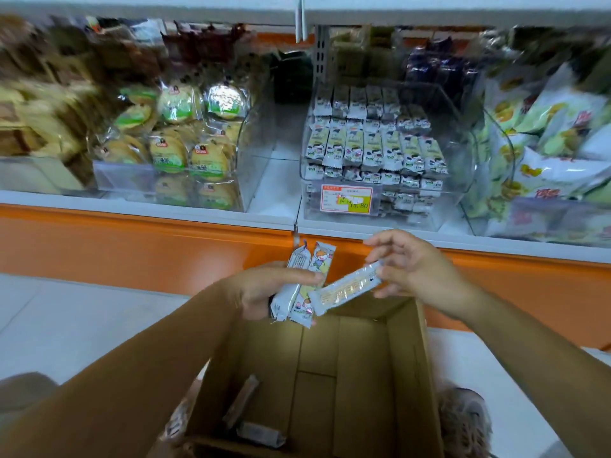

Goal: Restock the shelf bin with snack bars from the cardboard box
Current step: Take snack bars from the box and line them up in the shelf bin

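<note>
Snack bars (pixel 319 259), two of them, stand upright in the left hand (pixel 261 289), its fingers (pixel 297 275) curled round them, likely to gather a batch. In the head view, the right hand (pixel 416 262) pinches a third bar (pixel 345 289) by its end above the cardboard box (pixel 408 358). The shelf bin (pixel 463 166) stands ahead, well stocked.

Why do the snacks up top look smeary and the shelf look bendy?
Head view: top-left snack bags are blurred; left hand, right hand and bars look sharper; the wide lens bows the orange shelf edge; the clear bin shows faint glare.
</note>
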